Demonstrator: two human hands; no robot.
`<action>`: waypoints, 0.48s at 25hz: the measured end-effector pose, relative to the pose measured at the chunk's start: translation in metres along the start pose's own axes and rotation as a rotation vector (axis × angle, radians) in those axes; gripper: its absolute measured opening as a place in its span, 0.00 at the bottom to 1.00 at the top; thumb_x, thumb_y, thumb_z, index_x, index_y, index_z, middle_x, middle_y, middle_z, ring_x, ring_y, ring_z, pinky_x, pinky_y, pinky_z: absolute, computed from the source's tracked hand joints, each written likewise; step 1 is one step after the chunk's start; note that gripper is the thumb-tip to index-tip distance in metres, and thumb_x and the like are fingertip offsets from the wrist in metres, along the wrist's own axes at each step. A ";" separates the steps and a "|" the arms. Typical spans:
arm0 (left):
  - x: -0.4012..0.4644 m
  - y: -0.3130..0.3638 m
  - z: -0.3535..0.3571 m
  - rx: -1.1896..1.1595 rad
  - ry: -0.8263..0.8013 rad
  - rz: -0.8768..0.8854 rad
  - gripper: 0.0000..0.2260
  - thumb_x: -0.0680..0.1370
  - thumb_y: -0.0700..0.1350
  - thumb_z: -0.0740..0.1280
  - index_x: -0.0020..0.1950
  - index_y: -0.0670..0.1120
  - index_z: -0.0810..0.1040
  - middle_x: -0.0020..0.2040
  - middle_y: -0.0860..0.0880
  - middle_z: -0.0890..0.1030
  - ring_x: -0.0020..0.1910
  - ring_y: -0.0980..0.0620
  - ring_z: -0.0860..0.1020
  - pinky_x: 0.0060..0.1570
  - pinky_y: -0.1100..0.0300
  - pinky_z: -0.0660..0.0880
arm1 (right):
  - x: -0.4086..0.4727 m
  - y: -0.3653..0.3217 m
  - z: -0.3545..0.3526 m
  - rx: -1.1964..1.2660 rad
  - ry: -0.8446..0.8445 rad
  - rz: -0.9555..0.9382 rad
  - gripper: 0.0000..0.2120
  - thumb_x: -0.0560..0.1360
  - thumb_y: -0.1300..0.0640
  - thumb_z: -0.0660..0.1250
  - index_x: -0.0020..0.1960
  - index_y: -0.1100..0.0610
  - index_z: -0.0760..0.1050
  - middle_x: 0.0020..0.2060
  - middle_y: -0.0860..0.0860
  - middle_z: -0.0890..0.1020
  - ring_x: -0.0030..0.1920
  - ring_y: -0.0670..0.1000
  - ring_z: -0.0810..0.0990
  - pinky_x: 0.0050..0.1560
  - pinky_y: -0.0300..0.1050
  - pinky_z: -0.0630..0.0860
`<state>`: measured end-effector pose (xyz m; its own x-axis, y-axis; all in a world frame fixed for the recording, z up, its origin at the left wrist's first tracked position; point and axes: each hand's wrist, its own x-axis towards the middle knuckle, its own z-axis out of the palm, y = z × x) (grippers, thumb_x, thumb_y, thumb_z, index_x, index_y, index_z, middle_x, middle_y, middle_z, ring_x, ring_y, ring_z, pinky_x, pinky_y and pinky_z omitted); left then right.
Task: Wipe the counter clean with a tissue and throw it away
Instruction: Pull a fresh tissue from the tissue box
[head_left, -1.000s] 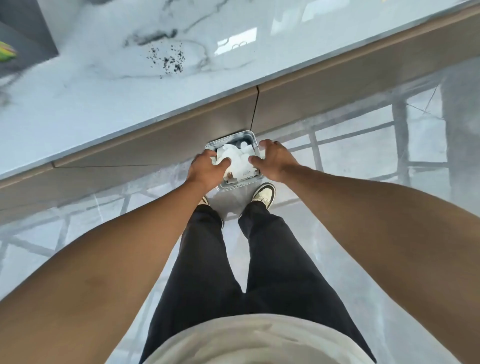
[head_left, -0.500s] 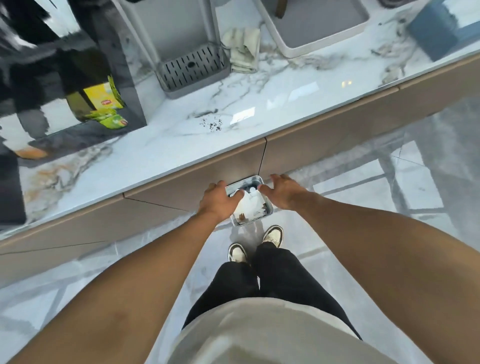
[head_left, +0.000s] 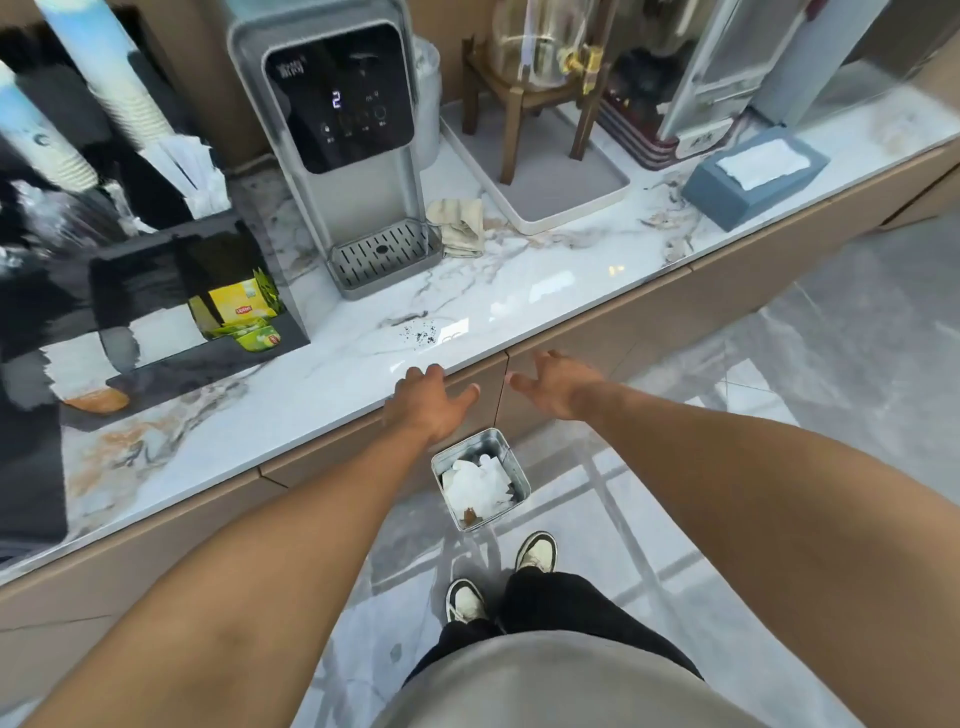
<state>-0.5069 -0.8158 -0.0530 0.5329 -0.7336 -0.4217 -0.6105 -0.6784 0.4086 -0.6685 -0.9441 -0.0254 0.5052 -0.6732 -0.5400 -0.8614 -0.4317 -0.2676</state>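
Note:
Dark specks lie scattered on the white marble counter near its front edge. My left hand hovers open at the counter's edge, just below the specks, holding nothing. Open too, my right hand hangs in front of the drawer fronts with its fingers spread. A small metal bin stands on the floor below both hands, with crumpled white tissues inside. A blue tissue box with a white tissue showing on top sits at the counter's right end.
A grey water dispenser stands behind the specks, a folded cloth to its right, then a white tray with a wooden stand. A black organiser with yellow tea bags and cup stacks fills the left. My shoes are near the bin.
Both hands have let go of the metal bin and risen to counter height, now open. The bin stands on the floor. My view has tilted up to show the whole counter.

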 end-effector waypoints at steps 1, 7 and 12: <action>0.001 0.006 -0.005 -0.002 0.005 0.011 0.33 0.74 0.69 0.61 0.70 0.48 0.70 0.67 0.44 0.72 0.67 0.42 0.71 0.64 0.43 0.72 | -0.001 0.001 -0.007 -0.008 0.033 0.001 0.39 0.72 0.28 0.51 0.76 0.49 0.57 0.75 0.56 0.64 0.73 0.61 0.65 0.71 0.61 0.63; 0.011 0.055 -0.039 0.051 0.002 0.088 0.34 0.75 0.68 0.61 0.73 0.47 0.67 0.70 0.43 0.70 0.70 0.42 0.69 0.65 0.44 0.71 | -0.005 0.019 -0.054 0.038 0.094 0.040 0.40 0.71 0.28 0.51 0.77 0.49 0.56 0.77 0.54 0.61 0.75 0.60 0.62 0.72 0.61 0.62; 0.026 0.120 -0.055 0.126 0.027 0.158 0.35 0.74 0.69 0.59 0.74 0.48 0.66 0.71 0.44 0.69 0.71 0.41 0.68 0.65 0.44 0.70 | -0.004 0.062 -0.099 0.076 0.175 0.080 0.38 0.73 0.29 0.52 0.77 0.48 0.56 0.77 0.54 0.61 0.74 0.62 0.62 0.71 0.61 0.63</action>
<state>-0.5339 -0.9182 0.0295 0.4394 -0.8323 -0.3381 -0.7550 -0.5461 0.3630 -0.7182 -1.0274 0.0391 0.4312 -0.8002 -0.4168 -0.8971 -0.3311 -0.2925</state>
